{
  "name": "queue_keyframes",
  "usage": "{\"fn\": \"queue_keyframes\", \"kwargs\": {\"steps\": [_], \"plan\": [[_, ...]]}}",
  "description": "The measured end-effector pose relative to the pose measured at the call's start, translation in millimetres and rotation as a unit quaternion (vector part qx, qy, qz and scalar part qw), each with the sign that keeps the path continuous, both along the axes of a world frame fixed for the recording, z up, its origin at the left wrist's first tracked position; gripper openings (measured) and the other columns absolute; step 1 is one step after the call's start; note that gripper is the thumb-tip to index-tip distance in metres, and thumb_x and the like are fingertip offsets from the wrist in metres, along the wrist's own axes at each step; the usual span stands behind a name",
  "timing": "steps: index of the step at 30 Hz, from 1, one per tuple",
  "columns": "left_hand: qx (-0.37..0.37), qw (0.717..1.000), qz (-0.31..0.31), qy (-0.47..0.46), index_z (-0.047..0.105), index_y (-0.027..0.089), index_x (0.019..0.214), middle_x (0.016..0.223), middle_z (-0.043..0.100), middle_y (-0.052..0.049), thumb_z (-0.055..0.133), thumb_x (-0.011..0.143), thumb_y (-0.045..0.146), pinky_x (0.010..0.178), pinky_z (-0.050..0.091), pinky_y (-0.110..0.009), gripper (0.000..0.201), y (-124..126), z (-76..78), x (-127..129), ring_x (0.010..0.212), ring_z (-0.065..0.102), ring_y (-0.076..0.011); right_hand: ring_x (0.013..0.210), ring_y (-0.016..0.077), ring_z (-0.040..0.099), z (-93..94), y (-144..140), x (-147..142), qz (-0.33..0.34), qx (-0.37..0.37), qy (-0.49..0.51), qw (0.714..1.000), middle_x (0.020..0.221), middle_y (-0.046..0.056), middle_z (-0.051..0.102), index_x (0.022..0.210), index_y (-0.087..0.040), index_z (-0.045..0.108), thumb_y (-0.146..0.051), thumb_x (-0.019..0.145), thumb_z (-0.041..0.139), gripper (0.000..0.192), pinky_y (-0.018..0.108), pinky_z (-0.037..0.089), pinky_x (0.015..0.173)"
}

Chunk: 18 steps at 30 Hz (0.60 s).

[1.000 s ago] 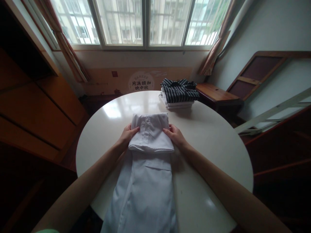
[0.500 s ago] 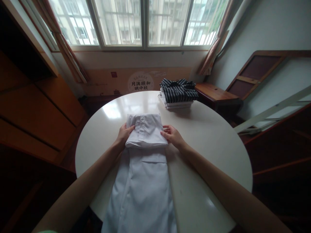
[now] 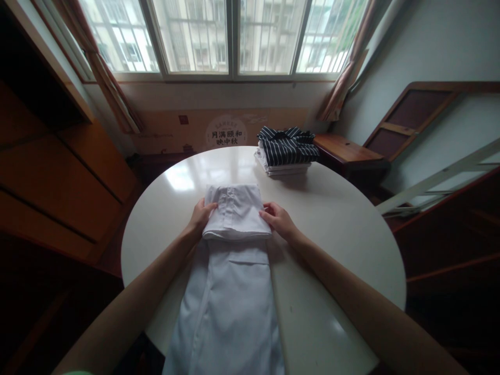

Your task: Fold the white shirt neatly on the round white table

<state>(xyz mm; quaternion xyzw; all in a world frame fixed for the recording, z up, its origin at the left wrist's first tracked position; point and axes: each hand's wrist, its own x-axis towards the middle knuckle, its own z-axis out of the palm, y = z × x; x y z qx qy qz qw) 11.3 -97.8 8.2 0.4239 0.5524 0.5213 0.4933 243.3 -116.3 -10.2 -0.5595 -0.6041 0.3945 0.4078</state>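
Left hand (image 3: 200, 217) and right hand (image 3: 278, 221) each grip a side of the folded-over top of the white garment (image 3: 230, 271), which lies mid-table (image 3: 344, 224) and hangs over the near edge; striped folded stack (image 3: 287, 148) at far edge.

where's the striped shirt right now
In the head view, the striped shirt tops a small folded stack at the round table's far right edge, beyond the right hand and near the window.

Folded end of the white garment (image 3: 235, 212) — both hands too — slightly farther up the table (leftward).
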Motion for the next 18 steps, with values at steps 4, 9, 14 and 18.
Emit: {"fn": "queue_keyframes", "kwargs": {"steps": [4, 9, 14, 18], "plan": [[0.002, 1.0, -0.002, 0.013, 0.058, 0.012, 0.082, 0.072, 0.061, -0.002, 0.063, 0.053, 0.027, 0.064, 0.043, -0.027, 0.033, -0.4, 0.7, -0.8, 0.068, 0.055, -0.0172, 0.061, 0.0099, 0.05, 1.4, -0.9, -0.4, 0.0, 0.004, -0.007, 1.0, 0.073, 0.002, 0.061, 0.089, -0.014, 0.057, -0.041, 0.067, 0.057, 0.035, 0.021, 0.038, 0.055], [-0.001, 1.0, 0.001, 0.019, 0.058, 0.012, 0.081, 0.072, 0.06, -0.003, 0.062, 0.053, 0.027, 0.065, 0.043, -0.028, 0.032, -1.5, 2.8, -0.6, 0.069, 0.055, -0.0184, 0.062, 0.0103, 0.051, 1.5, -0.6, -0.4, -0.001, 0.01, -0.01, 1.0, 0.073, 0.002, 0.061, 0.088, -0.015, 0.057, -0.04, 0.068, 0.057, 0.033, 0.022, 0.039, 0.057], [0.001, 1.0, 0.002, 0.007, 0.058, 0.013, 0.08, 0.072, 0.061, -0.003, 0.062, 0.053, 0.025, 0.064, 0.043, -0.028, 0.029, -2.7, 4.2, 0.3, 0.068, 0.056, -0.0185, 0.063, 0.0108, 0.052, 1.9, -0.5, -0.7, -0.005, 0.013, -0.019, 1.0, 0.073, 0.001, 0.061, 0.087, -0.016, 0.057, -0.038, 0.068, 0.057, 0.029, 0.022, 0.04, 0.058], [0.002, 1.0, 0.006, 0.018, 0.059, 0.013, 0.079, 0.072, 0.062, -0.004, 0.063, 0.054, 0.024, 0.063, 0.044, -0.029, 0.028, -1.6, 2.2, -1.1, 0.07, 0.057, -0.0199, 0.064, 0.0113, 0.053, 1.7, -0.5, -0.7, -0.005, 0.013, -0.02, 1.0, 0.072, 0.001, 0.061, 0.087, -0.016, 0.057, -0.039, 0.068, 0.057, 0.03, 0.022, 0.04, 0.058]]}}
